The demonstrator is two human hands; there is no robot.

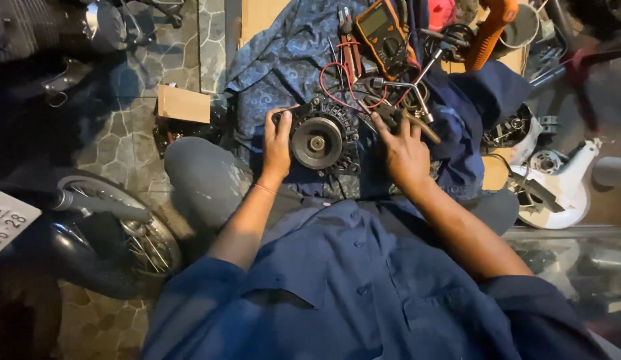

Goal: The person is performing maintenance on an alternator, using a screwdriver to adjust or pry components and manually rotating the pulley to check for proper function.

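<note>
**Alternator held on a lap, meter leads close by**

Alternator (320, 141), a round, dark metal casting with a smooth grey pulley, sits at the centre of the frame on a blue patterned cloth (284, 60). The left hand (277, 143) grips its left edge, fingers curled. The right hand (404, 152) lies flat and open on dark parts beside it, holding nothing. Red wires (337, 83) run up to an orange-cased meter (385, 35) at top centre. Judged stage: steadying for testing; next calls for careful probe placement.

Blue patterned cloth (284, 53) on stone floor (134, 143)
</note>
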